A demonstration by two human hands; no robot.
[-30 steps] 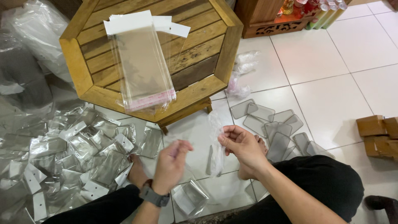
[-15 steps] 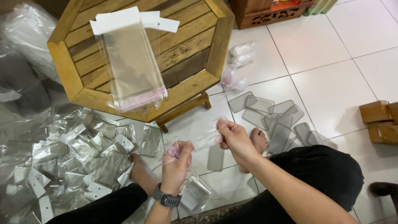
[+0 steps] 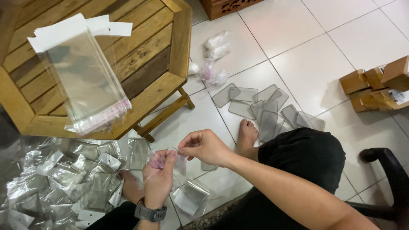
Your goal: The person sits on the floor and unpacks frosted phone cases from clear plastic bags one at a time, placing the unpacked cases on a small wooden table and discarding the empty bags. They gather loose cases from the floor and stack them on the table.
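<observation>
Stack of bags on the table, far left. Packed pile on floor below it. Loose plates right of table, boxes far right.

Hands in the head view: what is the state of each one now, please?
Left hand: closed, pinching the clear plastic bag at its pink strip.
Right hand: closed, fingertips pinching the same bag's top edge.

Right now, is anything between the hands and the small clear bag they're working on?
Nothing visible. The left hand and the right hand both already pinch the small clear bag directly, above the tiled floor. The pile of packed bags lies to the left and the grey flat pieces beyond the foot, both clear of the hands.
</observation>
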